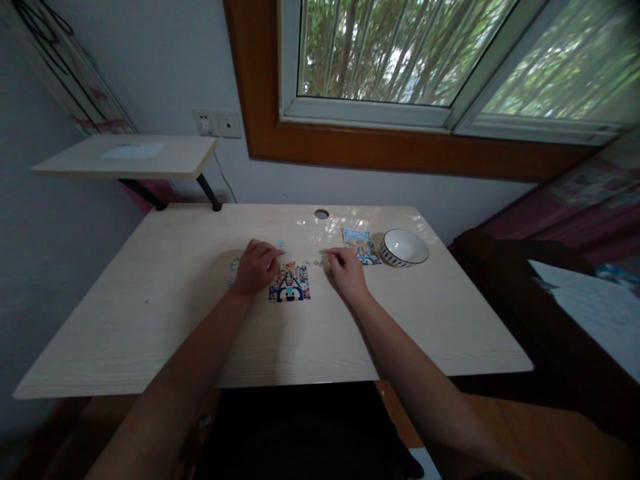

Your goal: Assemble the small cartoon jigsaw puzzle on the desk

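A partly assembled jigsaw puzzle [290,285] lies on the table between my hands, with a blue cartoon face along its near edge and a crowded, many-coloured pattern above. My left hand [257,267] rests at its left side, fingers curled together and fingertips beside a light-blue puzzle piece [281,246]. Whether those fingers hold a piece is too small to tell. To the right of the puzzle, my right hand [346,272] makes a pinch just above the tabletop; what is in it, if anything, I cannot make out. Several loose pieces [234,264] lie left of my left hand, others between the hands.
A picture sheet [361,245] lies beyond my right hand, beside a white bowl [405,248] with a striped outside. A raised shelf [125,157] on black legs stands at the table's [165,333] back left. Near the back edge is a round cable hole [321,214].
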Available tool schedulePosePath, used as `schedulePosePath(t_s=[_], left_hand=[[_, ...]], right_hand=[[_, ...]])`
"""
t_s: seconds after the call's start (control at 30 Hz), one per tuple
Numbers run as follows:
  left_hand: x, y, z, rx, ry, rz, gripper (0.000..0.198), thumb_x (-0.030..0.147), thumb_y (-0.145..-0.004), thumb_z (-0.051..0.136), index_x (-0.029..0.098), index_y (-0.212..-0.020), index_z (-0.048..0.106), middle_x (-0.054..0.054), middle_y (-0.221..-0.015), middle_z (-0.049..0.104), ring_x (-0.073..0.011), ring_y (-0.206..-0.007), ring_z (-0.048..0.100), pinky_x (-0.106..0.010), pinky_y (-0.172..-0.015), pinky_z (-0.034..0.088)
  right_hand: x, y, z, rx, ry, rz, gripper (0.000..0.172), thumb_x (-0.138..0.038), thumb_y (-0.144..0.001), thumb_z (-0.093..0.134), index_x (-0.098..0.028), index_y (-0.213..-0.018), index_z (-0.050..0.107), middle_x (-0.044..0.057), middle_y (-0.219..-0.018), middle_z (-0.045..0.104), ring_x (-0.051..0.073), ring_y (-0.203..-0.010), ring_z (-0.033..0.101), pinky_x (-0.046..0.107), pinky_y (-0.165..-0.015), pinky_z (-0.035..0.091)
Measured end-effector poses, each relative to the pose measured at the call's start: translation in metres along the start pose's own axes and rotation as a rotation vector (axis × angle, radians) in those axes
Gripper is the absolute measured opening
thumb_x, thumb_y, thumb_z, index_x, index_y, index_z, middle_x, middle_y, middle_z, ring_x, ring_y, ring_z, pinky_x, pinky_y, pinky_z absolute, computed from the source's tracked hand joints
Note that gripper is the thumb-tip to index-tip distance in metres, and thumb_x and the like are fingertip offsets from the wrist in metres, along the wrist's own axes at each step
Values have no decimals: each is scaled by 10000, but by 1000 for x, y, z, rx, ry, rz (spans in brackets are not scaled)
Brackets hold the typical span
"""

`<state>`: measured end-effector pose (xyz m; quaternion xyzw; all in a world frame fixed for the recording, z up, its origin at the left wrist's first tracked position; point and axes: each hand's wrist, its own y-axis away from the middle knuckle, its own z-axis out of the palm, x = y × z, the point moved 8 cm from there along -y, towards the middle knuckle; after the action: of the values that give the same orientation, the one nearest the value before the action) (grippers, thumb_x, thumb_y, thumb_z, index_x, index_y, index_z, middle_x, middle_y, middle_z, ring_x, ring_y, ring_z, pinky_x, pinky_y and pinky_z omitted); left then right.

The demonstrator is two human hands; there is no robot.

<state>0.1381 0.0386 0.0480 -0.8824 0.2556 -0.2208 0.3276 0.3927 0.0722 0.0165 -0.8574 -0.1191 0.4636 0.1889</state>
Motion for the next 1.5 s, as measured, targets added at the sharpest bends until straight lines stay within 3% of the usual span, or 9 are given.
schedulePosePath(t_s=[0.27, 0.47, 0.63, 0.73, 0.93, 1.2, 1.5], left_hand=[[8, 4, 1, -42, -55, 31, 230, 159, -916, 583, 225, -1039, 766, -91, -962, 708, -264, -974, 617, -464, -946, 513], [11, 2, -6, -35, -88, 43, 186, 172, -884, 594, 229, -940, 763, -94, -928, 711, -272, -947, 605, -471, -927, 510], [17, -1, -20, -81, -84, 73, 239, 158, -913, 582, 229, -1052, 763, -82, -984, 726, -271, -1003, 597, -461, -976, 495], [15, 9, -25, -160, -68, 88, 297, 143, -923, 585, 244, -1143, 756, -83, -1069, 733, -275, -1066, 592, -472, -1021, 486], [6, 37, -30, -191, -69, 43, 387, 129, -942, 573, 249, -1276, 727, -87, -1169, 733, -292, -1122, 572, -493, -1058, 479], [-17, 40, -48, 11, -5, -167, 282, 171, -962, 554, 250, -1100, 786, -59, -991, 753, -250, -1008, 650, -470, -1023, 461], [-35, 44, -59, 91, 43, -271, 251, 207, -941, 545, 239, -981, 790, -50, -911, 757, -230, -910, 673, -451, -956, 484]], right_hand=[[-18, 26, 0, -53, 267, -89, 266, -179, -942, 539, -179, -1083, 765, 131, -1073, 700, 302, -1054, 596, 491, -1015, 456], [-34, 61, 3, -149, 430, -172, 414, -222, -974, 573, -231, -1380, 654, 158, -1359, 639, 368, -1267, 519, 563, -1097, 452], [-39, 79, 2, -226, 453, -237, 467, -266, -1023, 535, -184, -1480, 581, 163, -1513, 575, 367, -1427, 463, 598, -1216, 381], [-41, 87, -3, -278, 445, -289, 493, -301, -1026, 553, -189, -1507, 563, 153, -1548, 556, 363, -1481, 438, 586, -1234, 390], [-40, 89, -13, -285, 345, -283, 436, -213, -1031, 502, -235, -1446, 632, 125, -1452, 640, 316, -1392, 545, 565, -1193, 464], [-30, 77, -23, -176, 270, -206, 325, -169, -1004, 534, -244, -1237, 748, 125, -1197, 735, 309, -1104, 640, 531, -1020, 548], [-21, 74, -25, -193, 215, -156, 331, -141, -964, 557, -249, -1224, 733, 110, -1161, 737, 303, -1081, 645, 511, -1002, 521]])
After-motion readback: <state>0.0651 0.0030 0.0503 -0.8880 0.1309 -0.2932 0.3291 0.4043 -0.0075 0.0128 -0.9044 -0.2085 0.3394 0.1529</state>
